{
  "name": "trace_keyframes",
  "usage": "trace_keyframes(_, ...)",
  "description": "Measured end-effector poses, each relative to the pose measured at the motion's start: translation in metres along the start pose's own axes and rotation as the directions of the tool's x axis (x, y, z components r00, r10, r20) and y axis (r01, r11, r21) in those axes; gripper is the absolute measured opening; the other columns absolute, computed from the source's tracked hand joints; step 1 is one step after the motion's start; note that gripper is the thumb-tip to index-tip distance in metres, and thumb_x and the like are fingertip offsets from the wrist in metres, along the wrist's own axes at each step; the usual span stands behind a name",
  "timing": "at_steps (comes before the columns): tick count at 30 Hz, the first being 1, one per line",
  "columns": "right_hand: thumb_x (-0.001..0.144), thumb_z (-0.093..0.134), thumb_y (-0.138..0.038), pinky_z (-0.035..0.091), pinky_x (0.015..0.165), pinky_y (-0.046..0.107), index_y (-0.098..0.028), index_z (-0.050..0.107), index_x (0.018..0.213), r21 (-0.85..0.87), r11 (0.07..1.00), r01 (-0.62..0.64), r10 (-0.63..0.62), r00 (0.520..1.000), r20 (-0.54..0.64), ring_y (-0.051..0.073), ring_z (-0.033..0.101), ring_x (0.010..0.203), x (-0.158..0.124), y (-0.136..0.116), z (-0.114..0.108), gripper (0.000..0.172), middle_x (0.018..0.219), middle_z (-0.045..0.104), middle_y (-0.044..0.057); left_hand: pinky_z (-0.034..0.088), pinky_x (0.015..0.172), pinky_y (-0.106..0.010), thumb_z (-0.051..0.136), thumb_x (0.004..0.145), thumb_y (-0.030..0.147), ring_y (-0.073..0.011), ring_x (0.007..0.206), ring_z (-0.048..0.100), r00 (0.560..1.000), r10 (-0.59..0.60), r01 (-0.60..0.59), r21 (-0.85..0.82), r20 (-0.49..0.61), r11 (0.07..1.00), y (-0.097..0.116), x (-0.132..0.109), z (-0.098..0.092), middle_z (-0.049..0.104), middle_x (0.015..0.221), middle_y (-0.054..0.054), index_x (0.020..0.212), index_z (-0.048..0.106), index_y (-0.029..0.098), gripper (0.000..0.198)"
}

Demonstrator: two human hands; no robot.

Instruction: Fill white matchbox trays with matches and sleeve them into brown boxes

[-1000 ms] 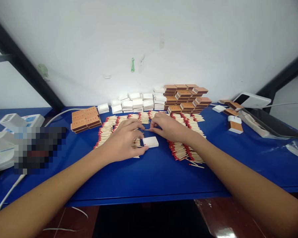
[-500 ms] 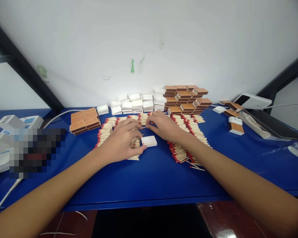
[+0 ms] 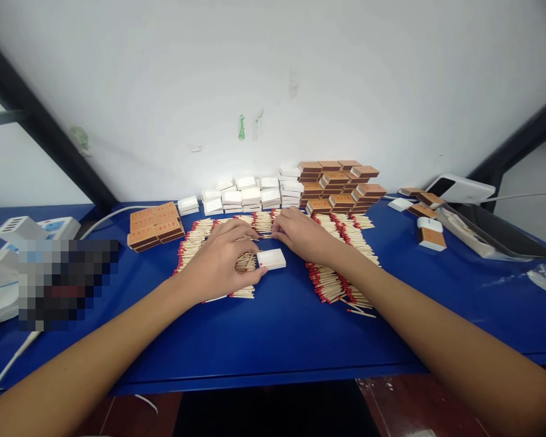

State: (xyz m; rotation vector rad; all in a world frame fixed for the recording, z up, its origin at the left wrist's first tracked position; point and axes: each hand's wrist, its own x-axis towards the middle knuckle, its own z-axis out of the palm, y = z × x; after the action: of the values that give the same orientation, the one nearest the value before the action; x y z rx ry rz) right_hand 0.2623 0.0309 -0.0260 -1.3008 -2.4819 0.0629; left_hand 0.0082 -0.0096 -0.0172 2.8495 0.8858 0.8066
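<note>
So the left hand [image 3: 222, 258] grips the white box [image 3: 272, 259] between match piles [image 3: 325, 284]. Can't tell if the curled right hand [image 3: 304, 235] holds anything. Orange boxes [image 3: 156, 222] show red characters [image 3: 168, 226], too small to read.

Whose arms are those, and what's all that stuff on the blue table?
Those arms belong to a person; there's no robot. A camera on the person's head looks forward and down. The left hand holds one end of a white matchbox tray. The right hand is by the red-tipped matches at the back; I can't tell whether it grips one. On the blue table, more matches lie in heaps, with white trays and orange matchboxes stacked by the wall.
</note>
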Motion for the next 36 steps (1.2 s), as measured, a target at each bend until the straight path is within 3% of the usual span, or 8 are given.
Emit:
trace_keyframes(9,0.105,0.068,-0.025,0.048,0.095,0.041,-0.020,0.068,0.099,0.035,0.999,-0.009,0.008,0.999,0.031,0.030,0.060,0.109,-0.008,0.007,-0.006,0.007,0.107,0.068,0.012,0.049,0.116,-0.060,0.079,0.097,0.043,-0.0362,0.134,0.063,1.000,-0.003,0.003,-0.006,-0.008,1.000,0.001,0.001,0.001,0.077,0.127,-0.012,0.098,0.078,0.020,0.023)
trace_keyframes(18,0.109,0.057,-0.022,0.047,0.094,0.042,-0.019,0.067,0.095,-0.052,0.999,0.009,-0.007,0.999,0.038,0.031,0.059,0.107,-0.010,0.005,-0.009,0.017,0.104,0.068,0.014,0.048,0.117,-0.058,0.078,0.098,0.044,-0.0350,0.135,0.062,1.000,-0.005,0.005,0.010,-0.005,1.000,-0.002,0.000,0.001,0.076,0.128,-0.011,0.099,0.078,0.020,0.024)
trace_keyframes(23,0.110,0.054,-0.025,0.047,0.091,0.042,-0.021,0.064,0.094,0.023,1.000,0.010,-0.010,1.000,0.005,0.030,0.059,0.105,-0.013,0.009,-0.015,0.019,0.104,0.068,0.013,0.049,0.116,-0.057,0.079,0.097,0.043,-0.0348,0.134,0.063,1.000,-0.011,0.011,-0.001,-0.007,1.000,-0.001,0.000,0.001,0.077,0.127,-0.011,0.097,0.078,0.020,0.023)
trace_keyframes(30,0.106,0.062,-0.024,0.047,0.092,0.043,-0.020,0.064,0.092,0.017,1.000,-0.009,0.009,0.999,0.038,0.031,0.060,0.105,-0.012,0.003,-0.007,0.014,0.102,0.068,0.013,0.049,0.116,-0.058,0.080,0.096,0.042,-0.0358,0.136,0.062,1.000,-0.017,0.017,-0.015,0.002,1.000,0.000,0.001,0.000,0.077,0.127,-0.011,0.099,0.079,0.021,0.021)
trace_keyframes(36,0.103,0.065,-0.024,0.047,0.092,0.041,-0.021,0.066,0.102,0.031,0.999,0.015,-0.014,1.000,-0.025,0.030,0.059,0.106,-0.010,0.006,-0.003,0.004,0.105,0.067,0.012,0.049,0.116,-0.058,0.079,0.097,0.042,-0.0358,0.136,0.061,1.000,-0.007,0.006,-0.011,-0.002,1.000,-0.001,0.000,0.002,0.076,0.127,-0.011,0.100,0.078,0.020,0.022)
